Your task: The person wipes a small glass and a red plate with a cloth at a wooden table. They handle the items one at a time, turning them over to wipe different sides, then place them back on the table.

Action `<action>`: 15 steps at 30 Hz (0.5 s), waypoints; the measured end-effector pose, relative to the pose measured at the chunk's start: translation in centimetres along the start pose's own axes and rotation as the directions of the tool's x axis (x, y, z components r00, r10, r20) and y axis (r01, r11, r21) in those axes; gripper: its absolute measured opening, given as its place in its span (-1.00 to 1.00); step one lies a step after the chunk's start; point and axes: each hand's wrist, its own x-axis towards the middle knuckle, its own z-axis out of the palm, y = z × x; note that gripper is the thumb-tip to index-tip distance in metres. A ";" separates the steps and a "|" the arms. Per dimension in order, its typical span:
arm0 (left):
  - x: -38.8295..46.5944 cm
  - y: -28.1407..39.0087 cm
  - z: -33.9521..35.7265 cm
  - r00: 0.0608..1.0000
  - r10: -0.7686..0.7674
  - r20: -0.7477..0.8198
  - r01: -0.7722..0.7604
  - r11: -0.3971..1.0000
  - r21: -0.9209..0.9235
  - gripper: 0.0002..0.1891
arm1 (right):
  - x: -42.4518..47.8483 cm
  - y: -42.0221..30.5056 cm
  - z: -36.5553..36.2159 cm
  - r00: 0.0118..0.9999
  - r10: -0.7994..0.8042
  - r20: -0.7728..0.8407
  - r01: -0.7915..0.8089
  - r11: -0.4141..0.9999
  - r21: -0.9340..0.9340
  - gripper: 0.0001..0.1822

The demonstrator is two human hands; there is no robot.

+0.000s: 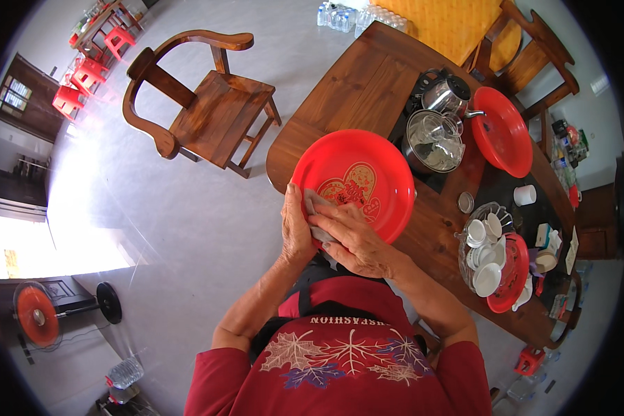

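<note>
A round red plastic tray (385, 171) with a gold and dark printed pattern is tilted up before me, over the near edge of the wooden table (338, 104). My left hand (295, 229) grips its left rim, with the thumb side upward. In my right hand (359, 242) is a greyish cloth (314, 203), pressed against the tray's inner face at the lower left. Part of the cloth is hidden under the fingers.
On the table stand a steel kettle (447, 93), a pot holding glasses (431, 143), another red basin (502, 132), a white cup (524, 195) and a glass bowl of white cups (481, 249). A wooden armchair (203, 104) is to the left; a fan (37, 316) stands farther off.
</note>
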 end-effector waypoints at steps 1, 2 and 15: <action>0.0 0.2 -0.3 0.999 -0.032 0.013 0.032 0.999 0.015 -0.42 | -0.4 -0.1 -0.3 1.000 -0.013 0.020 0.014 0.999 -0.051 -0.53; 0.1 0.4 -0.6 0.998 -0.065 0.025 0.064 0.997 0.031 -0.41 | -0.8 -0.3 -0.7 0.999 -0.026 0.041 0.030 0.994 -0.101 -0.56; 0.0 1.3 0.6 0.983 0.183 -0.010 -0.183 0.982 0.038 -0.37 | -1.5 0.5 -3.2 0.958 0.037 -0.284 -0.218 0.739 -0.638 -0.68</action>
